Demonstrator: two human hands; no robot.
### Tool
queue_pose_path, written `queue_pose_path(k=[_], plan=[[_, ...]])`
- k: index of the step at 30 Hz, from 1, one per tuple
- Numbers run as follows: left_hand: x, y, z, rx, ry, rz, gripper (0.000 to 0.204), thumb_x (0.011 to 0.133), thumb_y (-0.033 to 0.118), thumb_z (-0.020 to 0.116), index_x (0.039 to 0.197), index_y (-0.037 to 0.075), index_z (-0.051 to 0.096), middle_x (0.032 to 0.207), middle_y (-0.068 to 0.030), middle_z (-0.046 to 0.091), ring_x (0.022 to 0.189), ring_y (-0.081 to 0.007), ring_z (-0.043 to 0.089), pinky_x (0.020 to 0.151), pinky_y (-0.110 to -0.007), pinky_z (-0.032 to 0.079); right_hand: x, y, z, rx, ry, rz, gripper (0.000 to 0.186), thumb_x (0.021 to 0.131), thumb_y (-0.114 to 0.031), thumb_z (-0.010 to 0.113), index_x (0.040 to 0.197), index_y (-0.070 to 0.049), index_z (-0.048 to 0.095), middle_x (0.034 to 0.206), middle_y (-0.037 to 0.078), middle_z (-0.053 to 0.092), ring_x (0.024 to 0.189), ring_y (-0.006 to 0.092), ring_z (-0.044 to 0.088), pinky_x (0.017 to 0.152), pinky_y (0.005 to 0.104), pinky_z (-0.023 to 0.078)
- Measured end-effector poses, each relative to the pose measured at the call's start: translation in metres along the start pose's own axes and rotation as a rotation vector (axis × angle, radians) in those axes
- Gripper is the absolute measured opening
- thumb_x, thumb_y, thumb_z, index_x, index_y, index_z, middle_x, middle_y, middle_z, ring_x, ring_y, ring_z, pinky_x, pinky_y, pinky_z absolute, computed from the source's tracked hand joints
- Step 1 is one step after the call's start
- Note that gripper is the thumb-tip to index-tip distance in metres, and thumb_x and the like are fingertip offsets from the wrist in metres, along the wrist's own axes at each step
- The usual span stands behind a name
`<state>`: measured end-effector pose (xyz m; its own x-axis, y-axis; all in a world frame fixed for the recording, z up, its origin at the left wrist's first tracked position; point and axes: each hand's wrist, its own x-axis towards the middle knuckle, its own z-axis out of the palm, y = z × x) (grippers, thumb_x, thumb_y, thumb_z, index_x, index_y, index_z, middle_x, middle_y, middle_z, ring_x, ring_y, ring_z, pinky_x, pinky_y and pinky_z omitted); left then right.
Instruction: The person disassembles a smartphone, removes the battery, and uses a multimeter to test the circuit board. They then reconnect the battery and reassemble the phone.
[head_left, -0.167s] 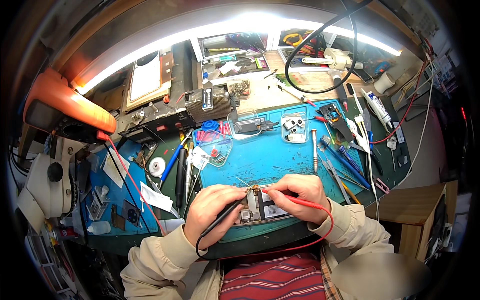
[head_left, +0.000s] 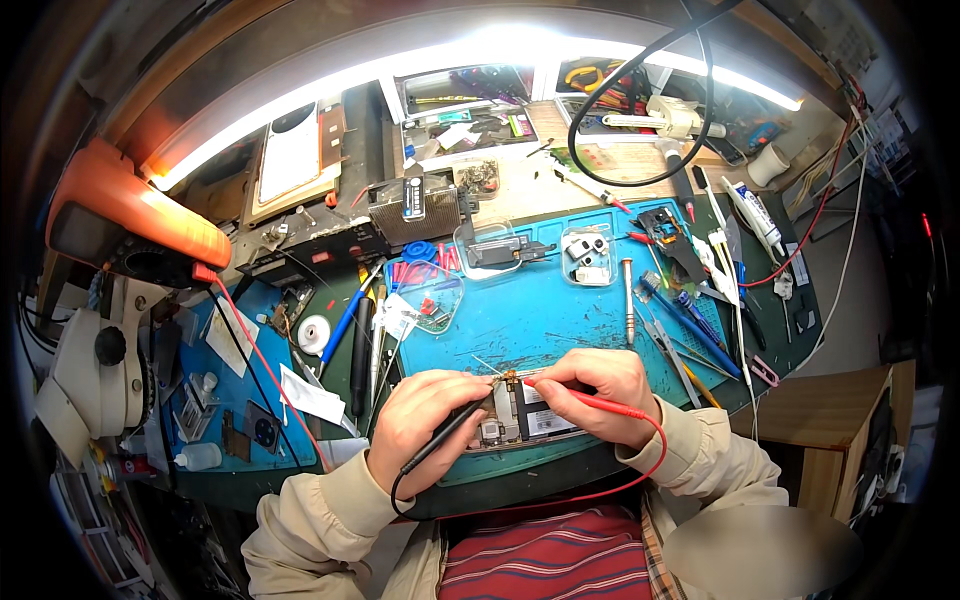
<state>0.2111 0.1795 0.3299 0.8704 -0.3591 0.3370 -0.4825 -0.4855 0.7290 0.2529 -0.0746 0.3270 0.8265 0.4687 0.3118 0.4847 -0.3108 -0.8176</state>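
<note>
An opened phone [head_left: 506,425] lies crosswise on the blue work mat [head_left: 480,330] near its front edge, its circuit board and battery bare. My left hand [head_left: 425,420] is closed around a black multimeter probe [head_left: 440,438], whose tip points at the phone's upper edge. In my right hand [head_left: 607,395] a red multimeter probe [head_left: 590,400] is pinched, its tip at the same upper edge, a little to the right. Whether either tip touches metal is too small to tell. My fingers cover parts of both ends of the phone.
An orange multimeter [head_left: 140,220] stands at the left with the leads. Clear plastic boxes [head_left: 590,255] of small parts sit behind the phone. Tweezers [head_left: 672,362], brushes [head_left: 690,325] and a metal screwdriver [head_left: 628,300] lie to the right. A blue pen-like tool [head_left: 350,318] lies left.
</note>
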Motion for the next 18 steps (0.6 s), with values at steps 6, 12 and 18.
queue_pose_path(k=[6, 12, 18], plan=[[0.0000, -0.0007, -0.0004, 0.001, -0.004, 0.003, 0.035, 0.079, -0.004, 0.076, 0.113, 0.003, 0.070, 0.114, -0.0111, 0.075, 0.106, -0.0304, 0.069, 0.095, -0.040, 0.054, 0.0002, 0.0000, 0.0003, 0.010, 0.004, -0.003, 0.008, 0.088, -0.006, 0.076, 0.094, -0.001, 0.078, 0.080, 0.011, 0.074, 0.066, 0.0196, 0.071, 0.059, 0.0301, 0.055], [-0.0002, -0.0006, -0.0003, 0.005, -0.002, 0.001, 0.035, 0.079, -0.004, 0.075, 0.113, 0.003, 0.070, 0.114, -0.0111, 0.075, 0.106, -0.0304, 0.069, 0.095, -0.040, 0.054, 0.0014, -0.0022, -0.0010, 0.005, -0.005, -0.001, 0.007, 0.088, -0.006, 0.076, 0.093, -0.001, 0.078, 0.081, 0.011, 0.075, 0.066, 0.0197, 0.071, 0.060, 0.0300, 0.055], [-0.0002, -0.0001, -0.0011, -0.004, -0.007, -0.003, 0.035, 0.080, -0.004, 0.076, 0.114, 0.003, 0.070, 0.114, -0.0113, 0.075, 0.107, -0.0304, 0.069, 0.095, -0.040, 0.054, 0.0015, -0.0012, -0.0009, 0.004, -0.009, -0.001, 0.007, 0.089, -0.006, 0.076, 0.093, -0.001, 0.077, 0.081, 0.011, 0.075, 0.066, 0.0197, 0.070, 0.059, 0.0301, 0.055]])
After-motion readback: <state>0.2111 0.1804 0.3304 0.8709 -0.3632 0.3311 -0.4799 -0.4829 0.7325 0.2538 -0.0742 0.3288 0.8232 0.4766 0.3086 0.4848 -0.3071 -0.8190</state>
